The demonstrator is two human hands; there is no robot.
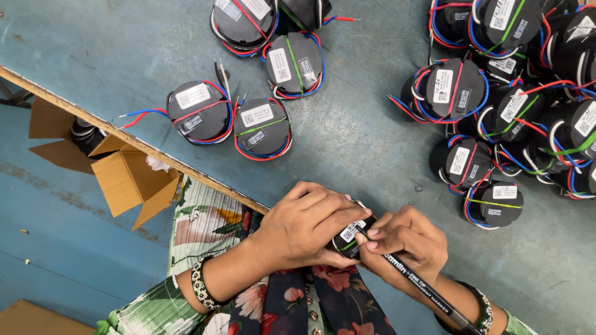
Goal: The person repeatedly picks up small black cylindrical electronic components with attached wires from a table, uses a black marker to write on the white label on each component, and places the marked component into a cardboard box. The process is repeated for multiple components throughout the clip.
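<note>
Head view, looking straight down on a blue worktop point(372, 142). At 6 o'clock in the frame the left hand point(304, 226) is curled closed over a round black wired unit point(349, 234), its fingers wrapped across the top so that only a strip of the white label and a little of the black casing show between the two hands. The right hand point(406, 239) lies just beside it at 3 o'clock, fingers pinched shut on a black marker pen point(422, 282) whose tip meets the label and whose barrel runs off toward 5 o'clock. To mark well, the unit is best kept pressed flat and still, with the left fingers clear of the label and the pen held low near its tip; a slip could smear the label. Loose round units point(261, 127) with red, blue and green leads lie at 12 o'clock of the hands, well apart, and a dense pile of like units point(515, 105) fills the 2 o'clock corner. An open cardboard box point(127, 177) sits below the worktop's edge at 9 o'clock. Beaded bracelets point(202, 285) circle both wrists, above floral sleeves point(149, 313).
</note>
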